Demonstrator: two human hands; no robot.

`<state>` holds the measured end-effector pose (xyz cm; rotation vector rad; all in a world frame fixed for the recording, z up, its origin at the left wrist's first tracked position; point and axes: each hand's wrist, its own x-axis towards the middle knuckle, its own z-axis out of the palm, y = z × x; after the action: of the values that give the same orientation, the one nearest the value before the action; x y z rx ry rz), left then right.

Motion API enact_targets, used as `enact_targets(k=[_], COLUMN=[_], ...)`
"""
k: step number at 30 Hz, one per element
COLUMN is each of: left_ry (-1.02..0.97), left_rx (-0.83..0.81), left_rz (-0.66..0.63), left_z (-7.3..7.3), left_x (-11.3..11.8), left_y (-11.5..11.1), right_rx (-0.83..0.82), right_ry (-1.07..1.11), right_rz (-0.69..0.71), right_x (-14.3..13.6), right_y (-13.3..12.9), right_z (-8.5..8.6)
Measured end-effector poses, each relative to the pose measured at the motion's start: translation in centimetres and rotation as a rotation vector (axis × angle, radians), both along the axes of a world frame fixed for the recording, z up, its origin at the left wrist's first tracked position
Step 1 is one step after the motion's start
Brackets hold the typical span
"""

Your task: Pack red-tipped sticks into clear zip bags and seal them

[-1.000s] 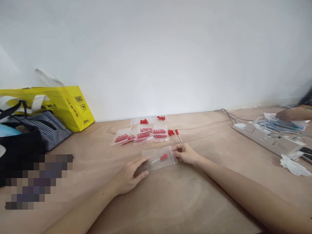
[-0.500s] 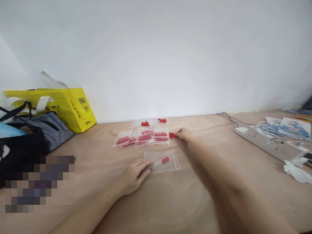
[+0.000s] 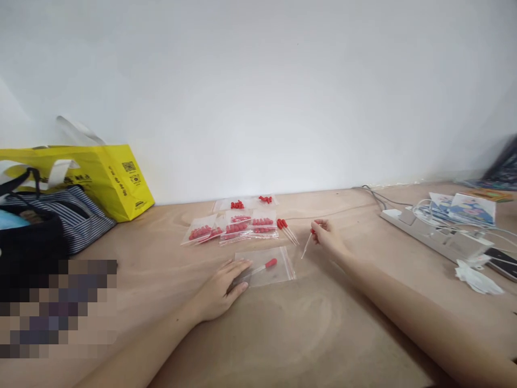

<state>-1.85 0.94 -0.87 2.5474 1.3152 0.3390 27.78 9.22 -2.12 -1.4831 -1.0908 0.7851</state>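
Observation:
My left hand (image 3: 224, 285) lies on the table with fingers stretched over the left edge of a clear zip-lock bag (image 3: 285, 269), its thumb apart from them. One dropper (image 3: 271, 263) with a red rubber bulb lies in or on that bag; I cannot tell which. My right hand (image 3: 323, 235) is closed on a dropper (image 3: 307, 243) by its red bulb, the thin glass tube slanting down to the left. Between the two hands, farther back, several loose droppers (image 3: 288, 231) lie side by side. Behind the flat bag are filled zip-lock bags (image 3: 238, 226) of red-bulbed droppers, overlapping each other.
More red bulbs (image 3: 237, 205) lie on clear bags by the wall. At left stand a yellow bag (image 3: 121, 183) and a striped pouch (image 3: 81, 215). On the right are a power strip (image 3: 428, 237) with cables, printed cards (image 3: 470, 209), a crumpled white tissue (image 3: 479, 278) and a phone (image 3: 503, 262).
My right hand has moved right and nearer from the loose droppers, carrying one away by its bulb. My left hand keeps its place on the bag. The view has shifted slightly.

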Motion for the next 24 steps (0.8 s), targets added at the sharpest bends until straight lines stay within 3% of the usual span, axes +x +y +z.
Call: enact_targets(k=[4,13,19,24], left_ry=[0.001,-0.031,-0.032,-0.05], left_rx=[0.005,0.022,0.011,0.028], left_rz=[0.02,0.008,0.025,0.015], left_z=[-0.1,0.3,0.1,0.0], left_x=[0.0,0.1,0.1,0.0], left_y=[0.0,-0.1,-0.1,0.0], right_rx=[0.057,0.04,-0.057,-0.135], right_ry=[0.235,0.533,0.654,0.429], right_rz=[0.021,0.05,0.293,0.605], right_x=[-1.5,-3.3,-4.2,-3.6], right_y=[-2.3,-3.2,-4.9,-5.1], right_z=[-0.8,-0.7,-0.5,-0.8])
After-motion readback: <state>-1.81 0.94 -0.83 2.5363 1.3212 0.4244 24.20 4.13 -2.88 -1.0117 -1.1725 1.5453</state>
